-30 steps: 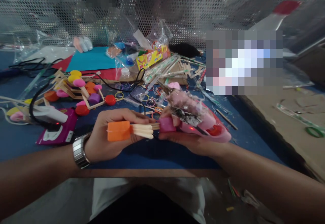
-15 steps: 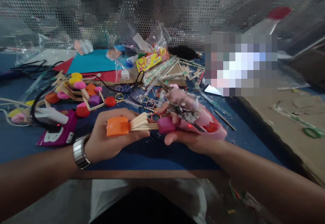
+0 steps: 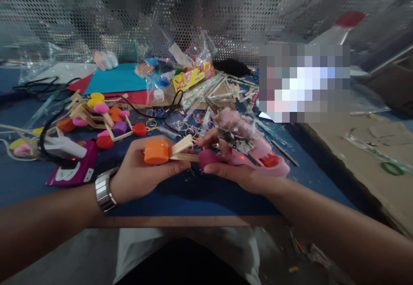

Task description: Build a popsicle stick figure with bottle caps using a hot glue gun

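Note:
My left hand (image 3: 138, 173) is closed around an orange bottle cap (image 3: 156, 152) that has wooden craft sticks (image 3: 182, 150) glued to it. The sticks run right to a magenta bottle cap (image 3: 207, 157), pinched by the fingertips of my right hand (image 3: 232, 171). That same right hand also cradles a pink glue gun (image 3: 251, 149) smeared with dried glue, its nozzle pointing up and left above the sticks. The whole piece is held just above the blue table (image 3: 180, 194).
A stick-and-cap structure (image 3: 103, 119) lies at the left, beside a white tool on a purple stand (image 3: 69, 166) with a black cord. Further back are loose sticks (image 3: 213, 87), rubber bands, plastic bags and coloured paper (image 3: 116, 78). A mesh screen (image 3: 258, 9) closes the back; people sit behind it.
The stick piece has been turned in my hands: the orange cap now shows its round side instead of a square face, and the sticks fan out more. Both hands rose slightly.

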Demonstrator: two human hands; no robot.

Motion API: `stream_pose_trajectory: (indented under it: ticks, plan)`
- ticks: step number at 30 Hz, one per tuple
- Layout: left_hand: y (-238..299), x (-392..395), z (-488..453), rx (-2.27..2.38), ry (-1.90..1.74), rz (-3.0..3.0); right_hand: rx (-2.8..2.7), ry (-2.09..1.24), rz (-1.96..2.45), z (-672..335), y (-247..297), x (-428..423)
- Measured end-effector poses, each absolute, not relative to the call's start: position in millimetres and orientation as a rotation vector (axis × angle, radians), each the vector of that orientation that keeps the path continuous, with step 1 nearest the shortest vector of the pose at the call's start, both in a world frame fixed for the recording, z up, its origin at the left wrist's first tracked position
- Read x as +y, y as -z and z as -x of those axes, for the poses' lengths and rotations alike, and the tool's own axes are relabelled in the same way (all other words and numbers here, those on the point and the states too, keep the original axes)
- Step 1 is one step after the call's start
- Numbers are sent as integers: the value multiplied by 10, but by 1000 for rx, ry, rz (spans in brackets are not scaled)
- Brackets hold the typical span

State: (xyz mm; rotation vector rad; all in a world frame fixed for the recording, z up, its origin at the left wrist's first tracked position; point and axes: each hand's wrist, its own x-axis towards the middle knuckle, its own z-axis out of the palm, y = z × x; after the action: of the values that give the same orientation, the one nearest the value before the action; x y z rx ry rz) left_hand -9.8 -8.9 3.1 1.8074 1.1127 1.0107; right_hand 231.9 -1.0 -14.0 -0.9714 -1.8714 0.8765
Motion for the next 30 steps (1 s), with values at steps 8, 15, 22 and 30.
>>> stream_pose_trajectory:
  ticks: [8,15,22,30]
  plan:
    - [-66,-73,47,1082,-1057,-1691,-1882,-891,988,-2297,243,15]
    - [-78,-36,87,1078,-1070,-1566,-1733,-1011,975,-2267,279,54]
    - [-93,-2,109,1100,-983,-1577,-1649,-1071,884,-2249,285,101]
    - [-346,50,166,1234,-945,-1738,-1551,-975,928,-2261,179,142]
